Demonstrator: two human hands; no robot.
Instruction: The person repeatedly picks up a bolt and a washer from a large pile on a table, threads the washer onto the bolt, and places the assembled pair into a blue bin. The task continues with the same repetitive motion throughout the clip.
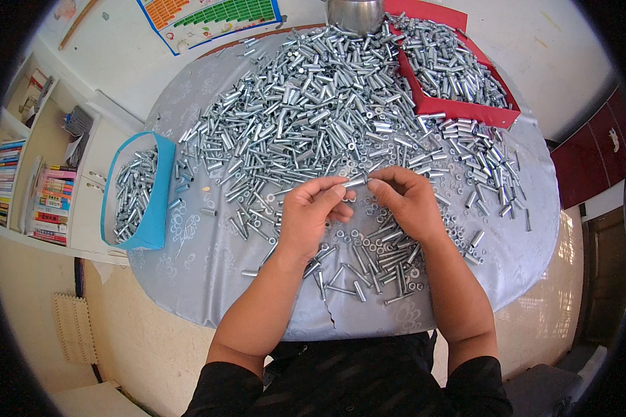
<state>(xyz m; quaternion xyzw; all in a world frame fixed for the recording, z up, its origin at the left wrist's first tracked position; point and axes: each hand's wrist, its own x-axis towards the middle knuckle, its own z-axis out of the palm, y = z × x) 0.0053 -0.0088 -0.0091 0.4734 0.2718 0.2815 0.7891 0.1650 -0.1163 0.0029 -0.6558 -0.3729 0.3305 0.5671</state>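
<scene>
The scene is bright and mostly even; streaky glare lies on the floor (562,271) at right; the counter (195,271) carries a soft sheen, while the metal parts (306,104) glint in small, hard highlights; the sleeves (226,389) sink to near-black; the cabinet (87,208) bows at the left; black fills the corners; fine detail in the heap merges.
</scene>
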